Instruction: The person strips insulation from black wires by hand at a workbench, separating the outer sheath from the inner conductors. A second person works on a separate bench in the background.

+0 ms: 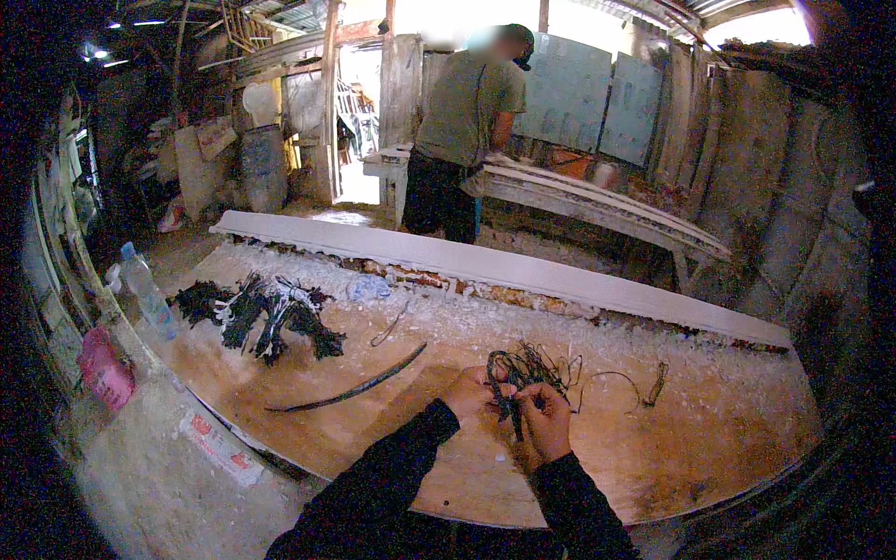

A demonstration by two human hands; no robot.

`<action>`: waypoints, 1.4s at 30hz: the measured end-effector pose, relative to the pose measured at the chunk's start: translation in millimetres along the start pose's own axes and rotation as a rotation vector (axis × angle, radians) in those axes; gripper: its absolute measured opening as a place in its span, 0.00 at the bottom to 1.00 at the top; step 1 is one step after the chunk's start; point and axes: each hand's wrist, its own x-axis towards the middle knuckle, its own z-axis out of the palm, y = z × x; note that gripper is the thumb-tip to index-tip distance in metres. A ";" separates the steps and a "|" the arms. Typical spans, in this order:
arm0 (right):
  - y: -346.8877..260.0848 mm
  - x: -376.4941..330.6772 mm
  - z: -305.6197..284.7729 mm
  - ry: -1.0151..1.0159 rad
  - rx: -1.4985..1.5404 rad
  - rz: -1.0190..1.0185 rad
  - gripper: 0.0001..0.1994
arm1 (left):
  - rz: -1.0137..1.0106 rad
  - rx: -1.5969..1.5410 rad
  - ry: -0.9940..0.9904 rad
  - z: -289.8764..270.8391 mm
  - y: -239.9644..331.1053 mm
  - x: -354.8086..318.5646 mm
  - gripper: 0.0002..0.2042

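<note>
Over the middle right of a wooden table (373, 457), both my hands hold a tangled bundle of thin dark cords (537, 364). My left hand (467, 392) is closed on the bundle's left side, its fingers partly hidden by the strands. Thumb and fingertips of my right hand (551, 422) pinch the same bundle close beside it. A short dark end hangs down between the two hands, and loose loops spread out on the far side. Left of my hands lies a curved dark strip (350, 387). Farther left are several dark bunches (271, 317) with pale parts among them.
A long white plank-like piece (504, 271) runs along the table's far side, with white crumbs before it. Loose cord pieces (658, 385) lie at right. A clear bottle (147, 291) stands left, near a pink bag (105, 369). Beyond, a person (471, 117) bends over a bench (597, 207).
</note>
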 end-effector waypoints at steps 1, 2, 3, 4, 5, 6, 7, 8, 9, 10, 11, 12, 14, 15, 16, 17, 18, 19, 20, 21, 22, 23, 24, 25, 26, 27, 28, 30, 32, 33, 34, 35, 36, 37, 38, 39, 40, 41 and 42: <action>0.2 0.6 0.2 -0.005 0.039 0.012 0.02 | -0.055 -0.069 -0.010 -0.4 -0.5 0.3 0.05; 0.7 1.1 0.0 0.002 0.140 0.054 0.02 | -0.109 -0.138 -0.020 -0.5 -0.3 0.0 0.04; 1.4 1.5 -0.6 0.009 0.241 0.096 0.02 | -0.163 -0.207 -0.030 -0.2 0.9 -0.4 0.04; 2.4 1.7 -1.3 0.016 0.341 0.138 0.02 | -0.180 -0.240 -0.004 1.3 2.3 -2.1 0.04; 3.7 2.4 -2.4 0.014 0.360 0.164 0.02 | -0.196 -0.274 0.022 3.7 3.7 -4.9 0.04; 5.1 3.5 -3.9 0.013 0.378 0.189 0.02 | -0.212 -0.308 0.048 5.5 5.9 -6.6 0.03; 6.8 4.3 -5.1 0.012 0.396 0.215 0.03 | -0.175 -0.326 0.038 6.9 8.0 -7.9 0.03; 8.6 4.6 -5.8 0.010 0.449 0.232 0.03 | -0.138 -0.345 0.028 8.5 9.3 -9.5 0.03; 10.4 5.1 -6.2 0.009 0.503 0.249 0.03 | -0.101 -0.363 0.017 9.1 10.3 -10.2 0.04; 11.9 5.6 -6.5 0.008 0.557 0.264 0.03 | -0.114 -0.357 0.021 8.9 10.3 -10.6 0.04; 13.0 6.0 -6.8 0.001 0.580 0.261 0.03 | -0.129 -0.353 0.025 8.2 9.3 -11.1 0.04; 13.6 6.3 -7.1 -0.006 0.603 0.259 0.03 | -0.143 -0.349 0.029 7.0 7.2 -10.5 0.04; 13.1 6.4 -7.5 -0.016 0.588 0.233 0.03 | -0.181 -0.366 0.028 4.2 1.0 -6.1 0.04; 11.9 6.3 -8.0 -0.019 0.551 0.209 0.03 | -0.172 -0.393 0.002 2.5 -2.7 -3.3 0.04; 10.1 6.1 -8.1 -0.022 0.514 0.185 0.03 | -0.185 -0.419 0.025 1.2 -6.6 -0.9 0.04; 7.8 5.5 -8.0 -0.022 0.522 0.206 0.03 | -0.170 -0.464 0.023 0.1 -10.5 0.9 0.03; 5.1 4.2 -8.1 -0.022 0.529 0.226 0.02 | -0.155 -0.509 0.020 -0.8 -13.7 2.4 0.03; 2.2 3.0 -7.7 -0.044 0.558 0.229 0.02 | -0.167 -0.492 0.054 -1.5 -16.0 3.3 0.03; -0.7 2.1 -6.9 -0.020 0.532 0.255 0.02 | -0.178 -0.476 0.088 -2.2 -17.1 3.5 0.03; -3.5 1.2 -6.1 -0.020 0.528 0.264 0.02 | -0.189 -0.459 0.123 -2.2 -17.1 3.4 0.03; -5.7 0.7 -5.0 -0.036 0.557 0.263 0.02 | -0.172 -0.414 0.102 -2.5 -15.8 2.4 0.03; -7.5 0.2 -4.0 -0.024 0.527 0.260 0.02 | -0.156 -0.369 0.082 -3.1 -13.2 0.4 0.03; -8.6 -0.4 -3.2 -0.028 0.531 0.247 0.02 | -0.132 -0.293 0.063 -2.7 -9.8 -1.1 0.04; -8.9 -0.7 -2.8 -0.076 0.608 0.218 0.02 | -0.142 -0.347 0.060 -1.1 -5.8 -2.3 0.04; -8.3 -0.8 -2.8 -0.035 0.508 0.230 0.02 | -0.146 -0.370 0.058 1.2 -1.6 -3.5 0.05; -7.0 -0.6 -3.0 -0.040 0.483 0.226 0.03 | -0.150 -0.394 0.056 3.7 3.0 -4.6 0.05; -5.1 -0.3 -3.7 -0.064 0.510 0.229 0.03 | -0.150 -0.384 0.062 5.4 7.4 -7.5 0.06; 0.3 1.4 -5.2 -0.038 0.429 0.206 0.03 | -0.148 -0.364 0.073 9.3 14.1 -14.1 0.07; 6.3 3.8 -6.6 -0.038 0.370 0.175 0.03 | -0.164 -0.500 0.113 14.7 16.7 -16.9 0.07; 9.1 5.3 -6.9 -0.041 0.325 0.152 0.03 | -0.172 -0.567 0.132 16.7 16.7 -16.9 0.07; 11.3 5.8 -7.7 -0.020 0.264 0.160 0.03 | -0.134 -0.503 0.134 17.2 16.1 -16.7 0.06; 13.0 5.9 -8.3 -0.046 0.294 0.143 0.03 | -0.095 -0.439 0.135 17.5 14.6 -15.9 0.06; 14.2 5.4 -9.0 -0.048 0.308 0.157 0.03 | -0.041 -0.353 0.136 17.6 12.5 -14.9 0.06; 15.1 5.3 -9.4 -0.047 0.318 0.184 0.03 | -0.081 -0.424 0.147 17.4 10.4 -12.9 0.05; 15.8 5.6 -9.5 -0.049 0.309 0.172 0.03 | -0.105 -0.473 0.158 16.7 8.9 -9.3 0.05; 16.3 5.6 -9.7 -0.049 0.297 0.172 0.04 | -0.186 -0.510 0.211 15.9 7.4 -6.7 0.05; 16.9 5.6 -9.7 -0.067 0.299 0.139 0.04 | -0.097 -0.521 0.171 15.7 5.5 -6.9 0.05; 17.4 5.9 -9.7 -0.055 0.303 0.157 0.03 | -0.065 -0.521 0.173 15.5 4.3 -6.6 0.05; 18.2 6.4 -9.4 -0.060 0.320 0.142 0.03 | -0.045 -0.521 0.180 15.3 3.8 -5.8 0.05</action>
